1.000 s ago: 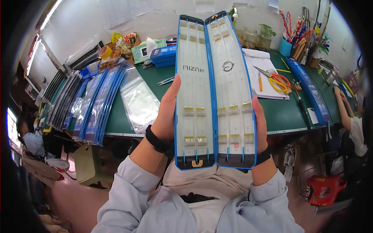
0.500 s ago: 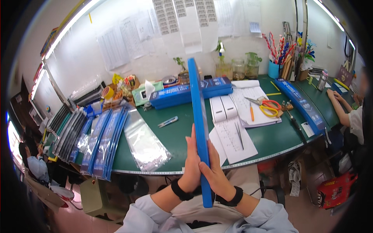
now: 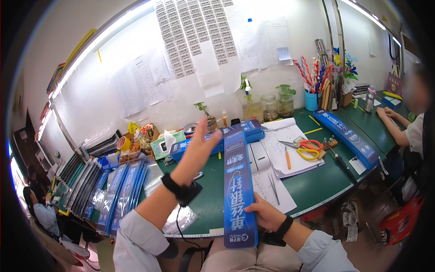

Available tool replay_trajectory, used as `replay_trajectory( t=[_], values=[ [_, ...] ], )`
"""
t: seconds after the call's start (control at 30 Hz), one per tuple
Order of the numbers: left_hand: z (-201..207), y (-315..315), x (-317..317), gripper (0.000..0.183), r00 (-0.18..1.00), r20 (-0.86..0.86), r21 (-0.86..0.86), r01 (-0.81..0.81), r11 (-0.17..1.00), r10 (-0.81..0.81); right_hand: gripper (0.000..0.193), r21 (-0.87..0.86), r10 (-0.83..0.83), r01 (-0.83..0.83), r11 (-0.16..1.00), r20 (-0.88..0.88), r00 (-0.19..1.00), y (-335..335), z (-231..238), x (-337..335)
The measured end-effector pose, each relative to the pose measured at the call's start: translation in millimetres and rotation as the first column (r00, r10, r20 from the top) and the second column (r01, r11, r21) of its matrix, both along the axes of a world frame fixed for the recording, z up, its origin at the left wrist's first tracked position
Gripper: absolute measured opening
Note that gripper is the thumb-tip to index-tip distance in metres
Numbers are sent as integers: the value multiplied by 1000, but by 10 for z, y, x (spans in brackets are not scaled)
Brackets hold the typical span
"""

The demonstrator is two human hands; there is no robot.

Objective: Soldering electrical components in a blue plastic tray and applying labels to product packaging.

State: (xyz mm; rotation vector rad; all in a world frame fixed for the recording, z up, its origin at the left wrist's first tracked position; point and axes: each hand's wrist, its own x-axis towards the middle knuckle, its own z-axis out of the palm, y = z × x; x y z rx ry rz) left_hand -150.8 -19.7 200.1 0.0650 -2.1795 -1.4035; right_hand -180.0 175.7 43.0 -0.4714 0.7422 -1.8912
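A long flat blue box (image 3: 235,181) with a printed front stands upright before me, its lower end over my lap. My right hand (image 3: 268,213) grips its right edge near the lower end, with the thumb on the front. Raised in the air to the left of the box, my left hand (image 3: 197,152) is empty, fingers stretched out. Behind both, similar blue boxes (image 3: 254,130) lie at the back of the green table, partly covered by the upright box and my left hand.
Blue boxes in clear sleeves (image 3: 113,195) lie at the left, beside clear plastic bags (image 3: 181,220). Papers, tweezers (image 3: 273,188), an orange pen (image 3: 287,159) and scissors (image 3: 308,147) are on the right. Another blue box (image 3: 346,136) lies farther right, near a seated person (image 3: 414,122).
The blue box has turned from edge-on to show its printed front. My left hand has let go and moved up and left; my right hand still holds the box. The view has shifted.
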Motion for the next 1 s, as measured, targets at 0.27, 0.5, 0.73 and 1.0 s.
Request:
replay_trajectory(
  t=[0.27,0.5,0.73,1.0],
  values=[
    [814,-835,-1366,55,922,-350,-204,-247,947,165,63,173,53,-49,984,-20,998,-30,-263,-144],
    [992,-1009,-2327,55,930,-249,-18,-283,959,270,73,291,-32,114,950,-271,962,-68,-403,-14],
    [853,-1079,-2691,57,949,-261,223,-118,968,176,75,153,-49,232,961,-730,682,25,-170,-59],
    [896,-823,-2445,27,935,-345,179,145,973,-76,63,-87,-277,503,860,-907,318,-22,1294,-1533]
  ],
)
